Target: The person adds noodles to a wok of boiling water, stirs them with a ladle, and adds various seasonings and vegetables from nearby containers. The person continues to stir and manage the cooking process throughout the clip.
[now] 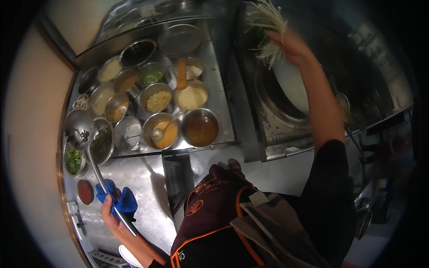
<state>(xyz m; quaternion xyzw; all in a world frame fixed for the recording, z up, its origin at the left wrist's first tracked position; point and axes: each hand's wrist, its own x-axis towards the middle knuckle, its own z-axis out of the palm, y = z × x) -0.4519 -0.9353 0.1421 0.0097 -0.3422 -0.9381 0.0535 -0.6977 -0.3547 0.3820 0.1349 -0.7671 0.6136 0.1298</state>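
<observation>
My left hand [110, 212] grips the long handle of a metal ladle [79, 129], with a blue cloth [128, 200] bunched at the same spot. The ladle's bowl is raised over the bowls at the counter's left edge, and dark bits cling inside it. On the other side my right hand [293, 47] holds a loose bunch of thin pale strands [268, 18], which look like enoki mushrooms, with some greens among them. This hand is above the stove, near the far rim of a large wok [280, 115]. Whitish liquid [292, 83] fills the wok; my forearm covers part of it.
Several metal bowls crowd the steel counter [218, 100], including brown liquid [201, 129], orange sauce with a spoon [165, 132], chopped garlic [158, 100] and chopped greens [150, 76]. A dish of red seasoning [85, 192] sits nearer. A strainer [342, 104] rests right of the wok.
</observation>
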